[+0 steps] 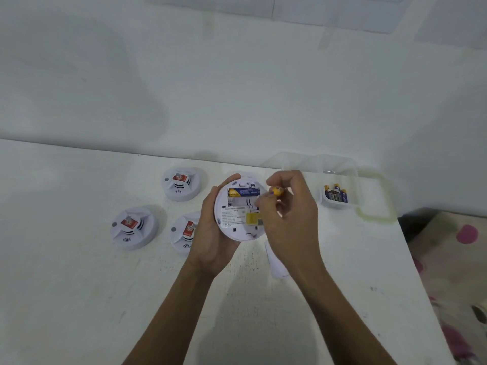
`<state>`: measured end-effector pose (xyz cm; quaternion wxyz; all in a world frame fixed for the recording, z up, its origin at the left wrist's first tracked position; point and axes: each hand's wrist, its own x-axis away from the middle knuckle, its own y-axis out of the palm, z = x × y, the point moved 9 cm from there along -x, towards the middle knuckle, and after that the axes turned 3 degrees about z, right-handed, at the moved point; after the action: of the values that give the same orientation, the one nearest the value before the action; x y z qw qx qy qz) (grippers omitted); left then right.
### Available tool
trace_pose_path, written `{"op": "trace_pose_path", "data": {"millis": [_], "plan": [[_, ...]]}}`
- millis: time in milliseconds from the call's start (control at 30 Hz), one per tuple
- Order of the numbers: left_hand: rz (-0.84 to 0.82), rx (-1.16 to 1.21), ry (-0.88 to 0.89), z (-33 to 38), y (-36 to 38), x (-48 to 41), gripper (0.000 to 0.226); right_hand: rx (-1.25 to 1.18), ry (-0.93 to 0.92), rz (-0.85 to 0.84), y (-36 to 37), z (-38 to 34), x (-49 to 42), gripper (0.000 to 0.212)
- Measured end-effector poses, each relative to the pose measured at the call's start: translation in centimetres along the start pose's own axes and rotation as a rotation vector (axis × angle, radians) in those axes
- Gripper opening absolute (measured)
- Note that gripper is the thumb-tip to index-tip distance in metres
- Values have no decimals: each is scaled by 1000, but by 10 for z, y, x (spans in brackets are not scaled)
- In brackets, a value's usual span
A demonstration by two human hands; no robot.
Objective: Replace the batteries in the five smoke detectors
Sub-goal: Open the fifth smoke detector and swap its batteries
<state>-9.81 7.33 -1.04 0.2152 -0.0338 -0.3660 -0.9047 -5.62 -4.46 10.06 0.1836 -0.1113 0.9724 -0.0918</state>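
My left hand (210, 230) grips a white round smoke detector (237, 219), held back side up above the table. Its battery bay is uncovered, with one blue and gold battery (243, 192) lying in the upper slot. My right hand (287, 214) pinches a second battery (276, 191) end-on at the right rim of the detector. Three more white detectors stand face up on the table: one at the back (181, 184), one at the left (133, 227), one (184, 233) partly hidden behind my left hand.
A clear plastic tub (342, 204) with several blue and gold batteries (337, 194) stands at the right, near the wall. A white piece (275, 262) lies on the table under my right wrist. The white table (105, 299) ends at the right, beside a patterned cloth (453, 259).
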Motion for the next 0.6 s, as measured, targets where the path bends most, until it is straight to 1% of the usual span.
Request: {"op": "trace_pose_path", "data": {"millis": [100, 200, 267, 367, 467, 533, 600], "plan": [[10, 49, -58, -5, 1, 0, 60, 258, -211, -202, 14, -18, -7, 13], [-27, 42, -35, -4, 7, 2, 57, 508, -397, -369, 28, -28, -7, 9], [-62, 96, -55, -6, 10, 4, 53, 617, -482, -463, 36, -28, -7, 13], [-79, 136, -73, -7, 11, 6, 47, 712, -577, -558, 45, -27, -8, 19], [-50, 95, -75, -8, 7, 5, 47, 756, -643, -603, 49, -28, -9, 20], [-32, 49, -52, -7, 4, 4, 56, 770, -673, -631, 51, -29, -9, 20], [-8, -2, -12, -6, 2, 3, 55, 794, -702, -672, 54, -29, -9, 22]]}}
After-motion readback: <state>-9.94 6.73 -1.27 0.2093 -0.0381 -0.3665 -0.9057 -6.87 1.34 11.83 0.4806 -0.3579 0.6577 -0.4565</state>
